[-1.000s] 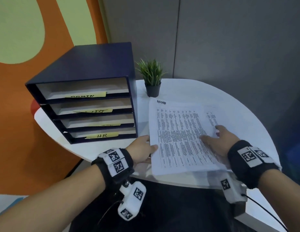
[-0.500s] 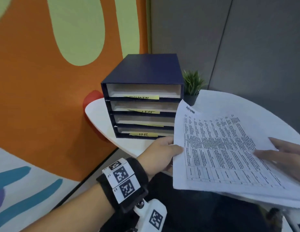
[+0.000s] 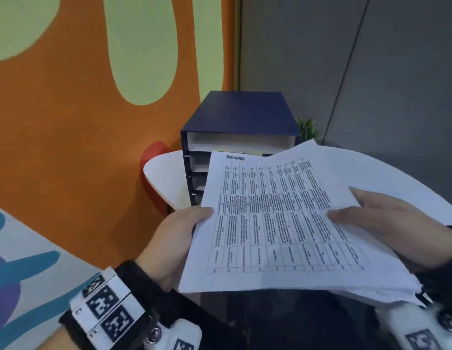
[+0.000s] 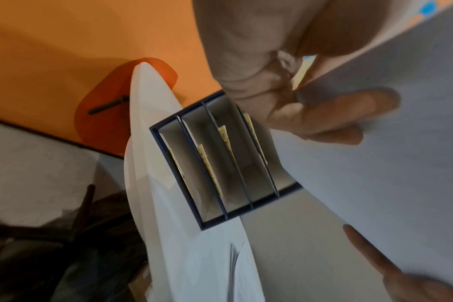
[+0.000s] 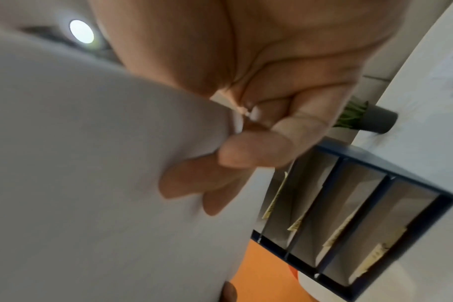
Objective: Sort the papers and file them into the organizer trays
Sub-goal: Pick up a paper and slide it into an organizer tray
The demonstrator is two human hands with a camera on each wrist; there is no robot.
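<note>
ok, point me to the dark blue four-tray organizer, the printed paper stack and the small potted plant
dark blue four-tray organizer (image 3: 241, 113): head view, on its flat top panel.
printed paper stack (image 3: 278, 221): head view, middle of the top sheet's printed table.
small potted plant (image 5: 375, 120): right wrist view, on its dark pot.

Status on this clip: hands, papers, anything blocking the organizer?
Left hand and right hand both gripping paper stack. Stack lifted before organizer. Slots unobstructed.

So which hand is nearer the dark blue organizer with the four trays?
Left. The left hand grips the printed paper stack at its left edge, just in front of the dark blue organizer; the right hand holds the right edge, farther off to the side.
</note>
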